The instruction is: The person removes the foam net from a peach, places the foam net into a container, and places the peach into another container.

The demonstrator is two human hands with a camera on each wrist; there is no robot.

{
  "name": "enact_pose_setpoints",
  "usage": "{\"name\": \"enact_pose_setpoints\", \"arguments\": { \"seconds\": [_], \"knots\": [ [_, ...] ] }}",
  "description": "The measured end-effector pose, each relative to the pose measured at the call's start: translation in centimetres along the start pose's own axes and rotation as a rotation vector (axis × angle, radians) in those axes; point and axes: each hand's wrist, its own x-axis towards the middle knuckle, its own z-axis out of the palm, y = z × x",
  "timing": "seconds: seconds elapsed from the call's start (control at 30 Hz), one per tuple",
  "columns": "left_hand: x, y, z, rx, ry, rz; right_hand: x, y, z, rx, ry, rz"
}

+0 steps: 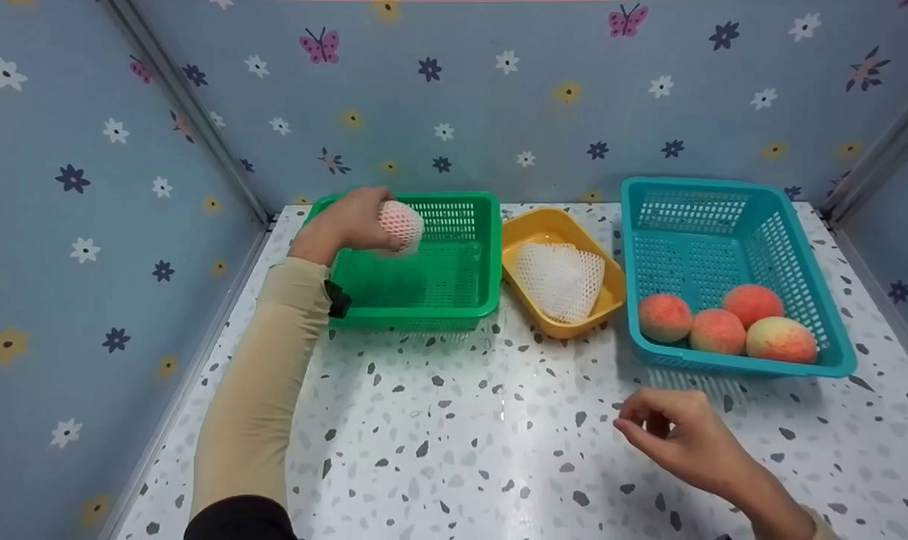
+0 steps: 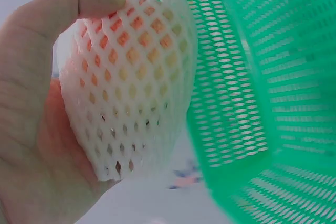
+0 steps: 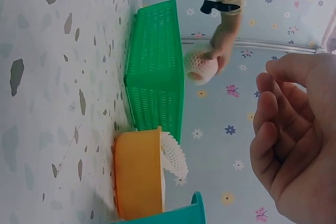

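My left hand (image 1: 359, 219) grips a peach in a white foam net (image 1: 401, 226) above the green basket (image 1: 491, 259). In the left wrist view, red and yellow skin shows through the mesh of the netted peach (image 2: 136, 61), with the thumb across its top. Nothing is held by my right hand (image 1: 683, 442), which hovers over the front right of the table with loosely curled fingers. Nearest to it is the teal basket (image 1: 739, 364), where several bare peaches (image 1: 754, 304) lie along the front side.
Between the two baskets stands a yellow tray (image 1: 510, 232) with white foam nets (image 1: 563, 281) in it. A speckled table (image 1: 454, 450) lies beneath everything. Patterned walls (image 1: 484, 105) close in the back and both sides.
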Motion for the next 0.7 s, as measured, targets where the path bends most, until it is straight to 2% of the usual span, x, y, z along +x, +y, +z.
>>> {"name": "enact_pose_setpoints", "arguments": {
  "seconds": [0.17, 0.37, 0.53, 0.7],
  "knots": [
    [-2.7, 2.6, -0.7, 0.194, 0.083, 0.082, -0.1, 0.1, 0.2, 0.011, -0.002, -0.008],
    [-5.6, 6.3, -1.0, 0.441, 0.143, 0.230, -0.4, 0.2, 0.3, 0.009, -0.013, 0.011],
    [-8.1, 9.6, 0.2, 0.554, 0.140, 0.289, -0.5, 0.3, 0.2, -0.017, -0.032, 0.045],
    [-9.8, 12.8, 2.6, 0.605, 0.162, 0.386, -0.6, 0.3, 0.2, -0.016, -0.033, 0.056]
  ]
}}
